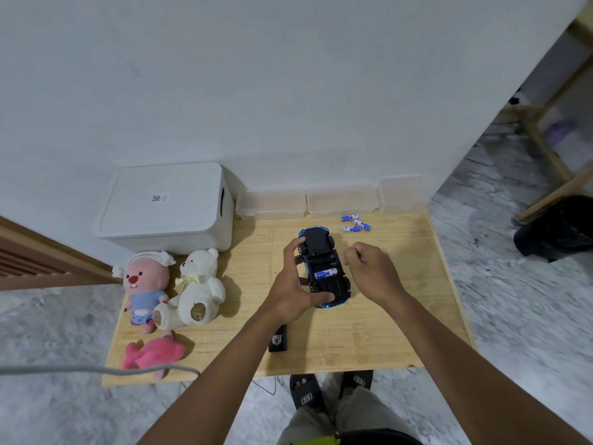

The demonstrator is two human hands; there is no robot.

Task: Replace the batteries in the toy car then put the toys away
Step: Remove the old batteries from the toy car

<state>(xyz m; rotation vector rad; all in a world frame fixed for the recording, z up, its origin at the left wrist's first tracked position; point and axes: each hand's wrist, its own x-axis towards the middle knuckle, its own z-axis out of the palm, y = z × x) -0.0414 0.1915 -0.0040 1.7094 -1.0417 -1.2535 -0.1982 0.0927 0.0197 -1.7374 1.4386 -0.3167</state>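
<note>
A pale wooden desk (385,332) stands against a white wall (288,91) on a grey marbled floor (519,293). At its back left sits a white lidded box (163,207), and three clear tubs (340,200) line the back edge. Three loose batteries (355,223) lie just in front of the tubs.

The toy car (324,271), black with blue trim, lies belly up near the middle of the desk. Its battery bay is open, with one blue battery (325,273) seated inside. The left hand (292,284) grips the car, fingers on a far wheel and thumb on the near end. The right hand (372,271) hovers just beside the car with curled fingers; whether it pinches anything is unclear.

A small black piece (278,340) is partly hidden under the left forearm. Three soft toys (179,290) lie at the desk's left.
</note>
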